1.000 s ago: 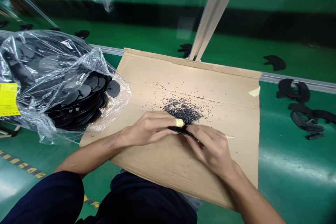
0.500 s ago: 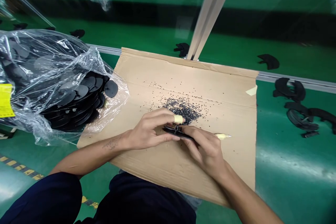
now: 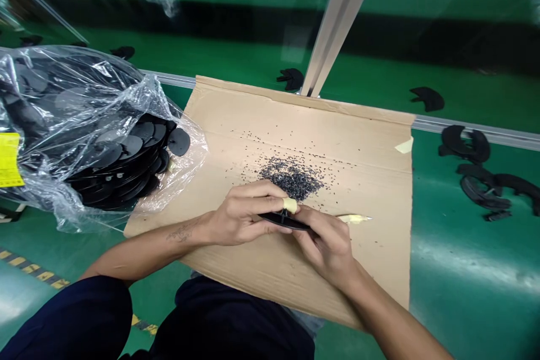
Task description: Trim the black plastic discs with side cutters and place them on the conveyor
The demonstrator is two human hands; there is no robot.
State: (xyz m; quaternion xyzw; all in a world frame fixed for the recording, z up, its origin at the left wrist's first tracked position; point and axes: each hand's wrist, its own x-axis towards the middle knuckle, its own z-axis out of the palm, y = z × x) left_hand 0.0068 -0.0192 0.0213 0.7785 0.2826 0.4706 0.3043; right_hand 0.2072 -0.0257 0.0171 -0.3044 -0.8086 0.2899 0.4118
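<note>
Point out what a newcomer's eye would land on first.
Probably the heap of tiny black pieces in the middle of the cardboard. Just below it in view, the left hand and right hand grip a flat black part. At left bulges a clear plastic bag of black discs.

One left hand [image 3: 248,214], one right hand [image 3: 327,239], one held disc [image 3: 278,219], one finger wrap [image 3: 289,205], one pile of countless black bits [image 3: 293,180], one cardboard sheet [image 3: 363,132], one clear bag [image 3: 76,81], many overlapping bagged discs [image 3: 130,147], one yellow label [image 3: 10,160], one pointed tool [image 3: 355,218]
</note>
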